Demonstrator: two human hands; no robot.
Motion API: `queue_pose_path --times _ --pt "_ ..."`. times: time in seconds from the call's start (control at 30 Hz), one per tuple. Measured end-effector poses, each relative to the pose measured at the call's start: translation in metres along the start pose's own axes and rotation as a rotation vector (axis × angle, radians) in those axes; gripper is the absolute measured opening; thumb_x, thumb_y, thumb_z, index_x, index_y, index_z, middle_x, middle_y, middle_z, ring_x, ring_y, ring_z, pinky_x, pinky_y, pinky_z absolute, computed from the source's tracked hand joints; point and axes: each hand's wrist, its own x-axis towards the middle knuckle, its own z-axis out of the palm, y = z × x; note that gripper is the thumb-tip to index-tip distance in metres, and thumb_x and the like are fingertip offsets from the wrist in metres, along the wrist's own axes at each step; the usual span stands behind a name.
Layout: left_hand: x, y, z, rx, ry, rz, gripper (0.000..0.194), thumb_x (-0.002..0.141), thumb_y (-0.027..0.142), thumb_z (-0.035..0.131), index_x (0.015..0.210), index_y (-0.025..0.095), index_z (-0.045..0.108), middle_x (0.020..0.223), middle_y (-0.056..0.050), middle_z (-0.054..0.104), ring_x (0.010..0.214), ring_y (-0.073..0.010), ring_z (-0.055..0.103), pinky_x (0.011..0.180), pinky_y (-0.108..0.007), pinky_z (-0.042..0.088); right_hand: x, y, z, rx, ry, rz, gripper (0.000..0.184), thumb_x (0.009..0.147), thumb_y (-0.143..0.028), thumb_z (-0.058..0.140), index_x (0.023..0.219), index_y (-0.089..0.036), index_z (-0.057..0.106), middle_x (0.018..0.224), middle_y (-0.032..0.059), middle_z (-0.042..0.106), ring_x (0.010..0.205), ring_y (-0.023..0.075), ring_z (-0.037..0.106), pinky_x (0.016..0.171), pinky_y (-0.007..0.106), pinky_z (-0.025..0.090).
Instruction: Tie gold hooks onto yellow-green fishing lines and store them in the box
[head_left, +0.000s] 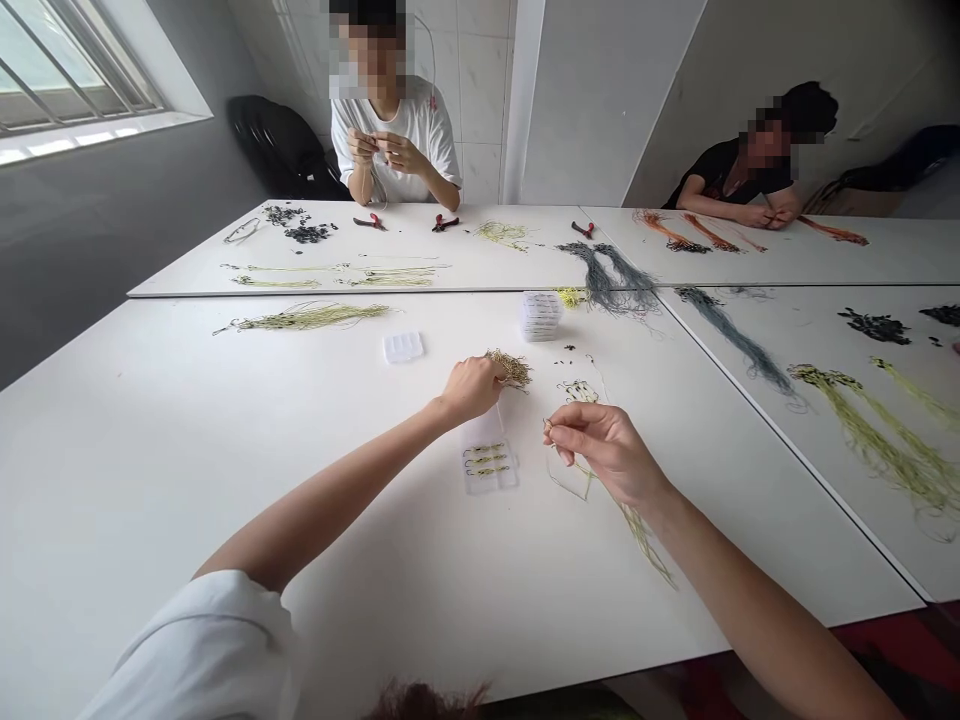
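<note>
Pinching a small hook, right hand sits just right of frame centre, thumb and index fingertips closed on it, gap narrow; it's mostly hidden by the grip. Left hand is at frame centre, back up, on the near-left edge of the brass pile. Its fingertips are hidden behind the hand, so can't tell if they're gripping anything. Open box lies below the left hand, lid side toward the pile, three rows of hooked green pieces inside. Green bundle runs out from under the right hand toward lower right; dark hooks lie just above that hand. Clear case is flat, up and left of the pile; box stack is up and right of it. Long green bundle lies left of the case, grey strands right of the stack. More green lines at frame right. Far table, upper half: black bits at left, three red-handled pliers spread across, orange strands at right. Two co-workers sit behind it: white shirt top centre-left, both hands raised together; dark shirt upper right, forearms on the table.
</note>
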Motion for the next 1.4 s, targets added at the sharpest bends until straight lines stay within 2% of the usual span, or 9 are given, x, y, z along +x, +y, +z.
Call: queue_pose_path --times 0.27,0.43,0.67,0.8,0.9,1.0,1.17,1.3,1.4 --pt "0.003 -0.002 -0.003 -0.046 -0.012 0.079 0.027 0.077 0.006 0.045 0.055 0.02 0.05 0.054 -0.003 0.048 0.06 -0.0199 0.052 0.059 -0.031 0.025 0.0 0.0 0.0 -0.024 0.019 0.006 0.01 0.078 -0.03 0.075 0.079 -0.02 0.073 0.077 0.0032 0.065 0.058 0.0111 0.049 0.057 0.029 0.043" --pt "0.0 -0.002 -0.008 -0.106 0.016 0.107 0.03 0.08 0.006 0.042 0.061 0.022 0.06 0.059 -0.004 0.056 0.067 -0.02 0.056 0.063 -0.032 0.03 0.001 0.001 -0.003 -0.035 0.046 -0.002 0.012 0.077 -0.031 0.075 0.077 -0.02 0.073 0.077 0.0029 0.066 0.056 0.0108 0.049 0.057 0.029 0.042" --pt "-0.004 -0.001 -0.015 -0.248 0.027 0.04 0.026 0.084 0.018 0.046 0.084 0.019 0.072 0.081 -0.006 0.069 0.082 -0.0212 0.06 0.073 -0.031 0.043 0.004 0.003 -0.003 -0.044 0.071 -0.006 0.014 0.076 -0.033 0.076 0.078 -0.019 0.072 0.076 0.0031 0.066 0.055 0.0109 0.049 0.057 0.03 0.041" --pt "-0.016 0.009 -0.022 -0.364 -0.048 0.027 0.025 0.087 0.028 0.048 0.088 0.017 0.071 0.084 -0.005 0.07 0.075 -0.0177 0.062 0.069 -0.029 0.048 0.007 0.004 -0.005 -0.006 0.127 -0.035 0.015 0.077 -0.033 0.075 0.078 -0.019 0.071 0.078 0.0033 0.065 0.055 0.0104 0.048 0.058 0.03 0.042" --pt "-0.031 0.023 -0.028 -0.49 -0.163 0.073 0.025 0.087 0.029 0.049 0.09 0.016 0.07 0.081 -0.004 0.069 0.073 -0.0151 0.063 0.065 -0.025 0.05 0.009 0.004 -0.007 0.028 0.173 -0.039 0.015 0.076 -0.034 0.075 0.079 -0.019 0.071 0.08 0.0035 0.064 0.057 0.0108 0.049 0.059 0.03 0.043" --pt "-0.044 0.034 -0.034 -0.69 -0.275 0.097 0.024 0.085 0.031 0.054 0.093 0.016 0.072 0.084 -0.005 0.069 0.071 -0.0138 0.059 0.06 -0.024 0.047 0.011 0.005 -0.009 0.032 0.145 -0.019 0.015 0.075 -0.034 0.075 0.078 -0.02 0.071 0.077 0.0027 0.062 0.06 0.0119 0.049 0.06 0.03 0.042" --pt "-0.055 0.042 -0.036 -0.813 -0.289 0.033 0.024 0.086 0.034 0.057 0.09 0.016 0.072 0.068 -0.002 0.062 0.058 -0.0101 0.049 0.05 -0.022 0.037 0.012 0.008 -0.008 0.015 0.009 0.035 0.014 0.075 -0.033 0.076 0.077 -0.02 0.072 0.073 0.0017 0.061 0.065 0.013 0.051 0.065 0.03 0.044" --pt "-0.063 0.045 -0.027 -1.088 -0.234 -0.102 0.03 0.081 0.035 0.067 0.102 0.014 0.069 0.079 -0.006 0.066 0.075 -0.016 0.06 0.066 -0.029 0.047 0.008 0.011 -0.003 -0.012 -0.009 0.018 0.013 0.078 -0.033 0.074 0.079 -0.02 0.073 0.078 0.0039 0.065 0.072 0.0167 0.057 0.072 0.034 0.047" --pt "-0.069 0.049 -0.018 -1.294 -0.181 -0.209 0.034 0.076 0.034 0.073 0.102 0.013 0.068 0.084 -0.007 0.067 0.082 -0.0171 0.061 0.079 -0.033 0.047 0.005 0.012 0.0 -0.025 0.005 -0.027 0.012 0.079 -0.034 0.072 0.08 -0.021 0.073 0.076 0.004 0.064 0.073 0.018 0.056 0.073 0.035 0.047"
